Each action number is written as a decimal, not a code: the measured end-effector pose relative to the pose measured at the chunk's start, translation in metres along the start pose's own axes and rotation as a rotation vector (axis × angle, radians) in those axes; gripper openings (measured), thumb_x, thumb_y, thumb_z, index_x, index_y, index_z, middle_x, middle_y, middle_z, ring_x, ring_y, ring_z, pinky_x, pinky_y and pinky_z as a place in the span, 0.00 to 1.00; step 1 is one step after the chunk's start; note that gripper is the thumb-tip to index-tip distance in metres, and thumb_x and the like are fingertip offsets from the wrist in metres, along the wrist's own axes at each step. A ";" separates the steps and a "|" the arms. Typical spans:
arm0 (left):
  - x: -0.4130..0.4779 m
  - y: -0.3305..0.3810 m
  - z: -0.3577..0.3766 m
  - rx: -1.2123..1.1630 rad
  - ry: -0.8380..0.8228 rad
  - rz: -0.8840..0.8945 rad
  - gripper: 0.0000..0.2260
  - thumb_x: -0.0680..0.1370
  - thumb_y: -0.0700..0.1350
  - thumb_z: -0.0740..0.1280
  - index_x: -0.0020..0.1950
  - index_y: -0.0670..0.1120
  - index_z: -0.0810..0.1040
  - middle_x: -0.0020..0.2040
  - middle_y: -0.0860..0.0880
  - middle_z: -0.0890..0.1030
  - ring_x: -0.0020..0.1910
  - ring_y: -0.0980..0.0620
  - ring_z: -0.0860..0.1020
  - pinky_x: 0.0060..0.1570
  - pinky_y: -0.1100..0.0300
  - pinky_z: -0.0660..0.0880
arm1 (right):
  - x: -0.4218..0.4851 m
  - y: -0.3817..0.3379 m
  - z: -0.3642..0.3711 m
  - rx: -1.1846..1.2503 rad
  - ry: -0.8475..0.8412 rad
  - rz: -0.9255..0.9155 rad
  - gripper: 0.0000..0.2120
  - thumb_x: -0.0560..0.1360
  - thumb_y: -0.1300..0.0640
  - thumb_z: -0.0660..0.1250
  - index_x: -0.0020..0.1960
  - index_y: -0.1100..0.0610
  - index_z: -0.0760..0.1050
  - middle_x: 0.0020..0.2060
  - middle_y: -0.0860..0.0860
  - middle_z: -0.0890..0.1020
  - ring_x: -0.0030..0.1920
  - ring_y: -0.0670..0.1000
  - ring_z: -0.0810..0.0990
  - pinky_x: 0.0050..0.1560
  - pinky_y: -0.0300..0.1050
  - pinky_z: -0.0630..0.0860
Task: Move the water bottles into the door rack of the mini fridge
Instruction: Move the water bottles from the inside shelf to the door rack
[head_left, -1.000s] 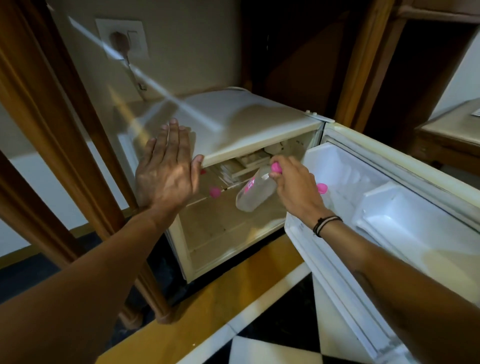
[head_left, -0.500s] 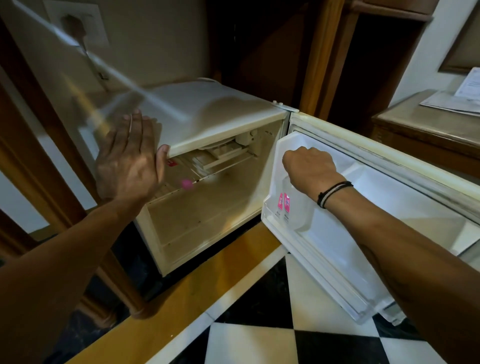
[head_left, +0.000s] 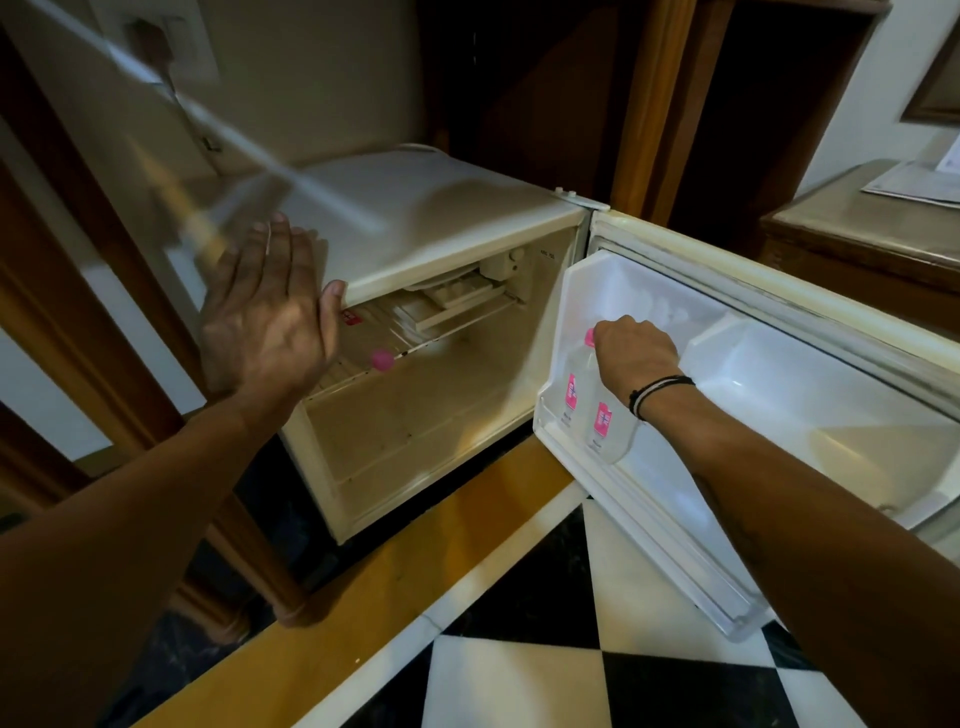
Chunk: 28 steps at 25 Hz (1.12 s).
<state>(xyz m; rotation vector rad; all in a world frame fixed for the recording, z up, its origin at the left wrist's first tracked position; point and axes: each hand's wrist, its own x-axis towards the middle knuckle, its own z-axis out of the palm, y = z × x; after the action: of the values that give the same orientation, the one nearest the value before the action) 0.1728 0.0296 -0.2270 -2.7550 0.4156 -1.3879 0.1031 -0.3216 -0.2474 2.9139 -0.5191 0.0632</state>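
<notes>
Your right hand (head_left: 635, 353) is closed over the top of a water bottle (head_left: 605, 423), seating it upright in the door rack (head_left: 644, 525) just beside a second bottle (head_left: 571, 392) already standing there. Your left hand (head_left: 265, 312) is spread flat and empty against the mini fridge (head_left: 441, 218) top's front edge. Next, probably, let go and reach for the pink-capped bottle (head_left: 382, 359) lying on the fridge's inner shelf. The rack has open room toward its far end.

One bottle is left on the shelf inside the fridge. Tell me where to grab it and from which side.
Only the pink cap of the bottle on the wire shelf shows clearly, pointing towards the open front, so the bottle seems to lie on its side. Probably best to come straight in from the front and grip the neck just behind the cap, below the freezer tray.
</notes>
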 end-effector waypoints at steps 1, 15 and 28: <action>0.000 0.000 0.001 -0.002 -0.005 0.000 0.31 0.90 0.57 0.47 0.84 0.36 0.64 0.83 0.35 0.67 0.84 0.37 0.64 0.84 0.44 0.55 | 0.001 0.001 0.000 -0.003 -0.009 -0.001 0.20 0.81 0.58 0.65 0.73 0.54 0.72 0.62 0.57 0.78 0.61 0.60 0.80 0.57 0.52 0.78; 0.000 0.003 -0.003 -0.048 -0.024 -0.028 0.30 0.89 0.55 0.49 0.84 0.37 0.63 0.84 0.35 0.64 0.85 0.39 0.64 0.85 0.45 0.57 | -0.005 -0.159 -0.003 0.462 0.209 -0.550 0.37 0.79 0.44 0.68 0.82 0.53 0.55 0.77 0.57 0.68 0.77 0.60 0.67 0.68 0.57 0.74; -0.001 0.003 0.005 0.045 0.036 -0.014 0.30 0.87 0.56 0.53 0.84 0.40 0.60 0.84 0.38 0.67 0.83 0.41 0.67 0.84 0.46 0.59 | 0.033 -0.251 0.034 0.624 0.236 -0.357 0.27 0.81 0.59 0.63 0.77 0.47 0.59 0.57 0.57 0.82 0.57 0.61 0.82 0.53 0.53 0.80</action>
<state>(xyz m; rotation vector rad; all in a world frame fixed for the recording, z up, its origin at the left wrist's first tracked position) 0.1760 0.0267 -0.2311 -2.7065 0.3629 -1.4334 0.2218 -0.1074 -0.3211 3.4703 0.0914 0.6109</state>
